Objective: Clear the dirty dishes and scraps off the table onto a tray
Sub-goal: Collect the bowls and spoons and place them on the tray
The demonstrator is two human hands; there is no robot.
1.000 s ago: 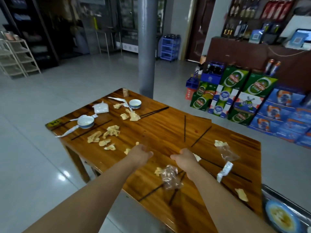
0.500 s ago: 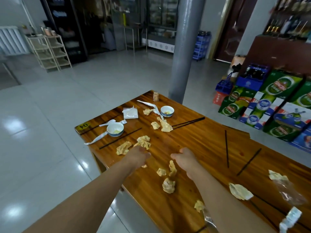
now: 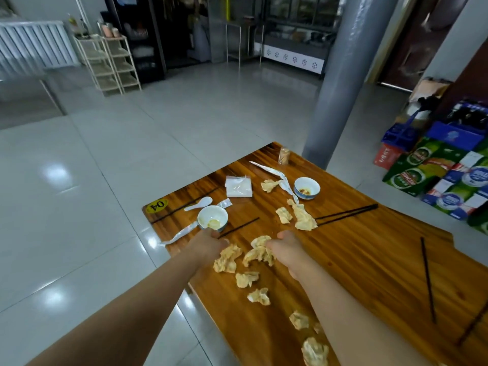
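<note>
Both hands reach out over the near-left part of a wooden table (image 3: pixel 369 265). The left hand (image 3: pixel 204 247) has its fingers curled around a crumpled, stained napkin (image 3: pixel 227 258), gripping it just near of a small white bowl (image 3: pixel 212 218) that holds a yellowish residue. The right hand (image 3: pixel 286 248) grips another crumpled napkin wad (image 3: pixel 257 256) between curled fingers and thumb, close beside the left one. More crumpled napkins (image 3: pixel 247 279) trail along the table edge toward the near side. A white spoon (image 3: pixel 198 203) lies just beyond the white bowl, near a yellow table-number sticker (image 3: pixel 157 206) at the left corner. Farther off sit a pack of white tissues (image 3: pixel 238 186), a long torn wrapper (image 3: pixel 274 177), and a blue-patterned bowl (image 3: pixel 307 188) with sauce traces. A pair of black chopsticks (image 3: pixel 347 214) lies to the right of another napkin clump (image 3: pixel 303 219), and a single chopstick (image 3: pixel 427 278) lies well apart at the right. A toothpick jar (image 3: pixel 284 155) stands at the far corner, close to a grey pillar (image 3: pixel 340 75). The tray is out of view.
</note>
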